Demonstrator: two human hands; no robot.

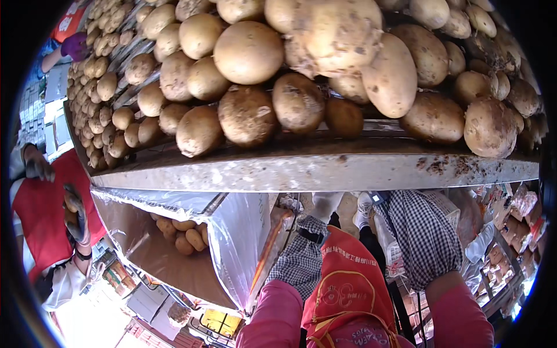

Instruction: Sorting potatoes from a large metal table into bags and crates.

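Note:
My left hand (pixel 327 203), apparently in a white glove, is partly hidden beneath the near metal rim (pixel 304 173) of a sorting table. Its fingers and anything in them cannot be made out. My right hand is out of view behind that rim; only its checkered sleeve cover (pixel 424 235) and a small dark wrist device (pixel 377 197) show. Many potatoes (pixel 249 52) lie on the table before me, some soiled with dirt. One large, knobbly potato (pixel 337 35) sits on top, close to the camera. Neither hand visibly touches a potato.
A plastic-lined carton (pixel 174 278) with several potatoes (pixel 187 235) inside stands below the table, left. A co-worker's dark-gloved hand (pixel 76 213) holds potatoes there; another person's purple glove (pixel 75 46) is farther up. Crates (pixel 441 206) and plastic bags stand at right.

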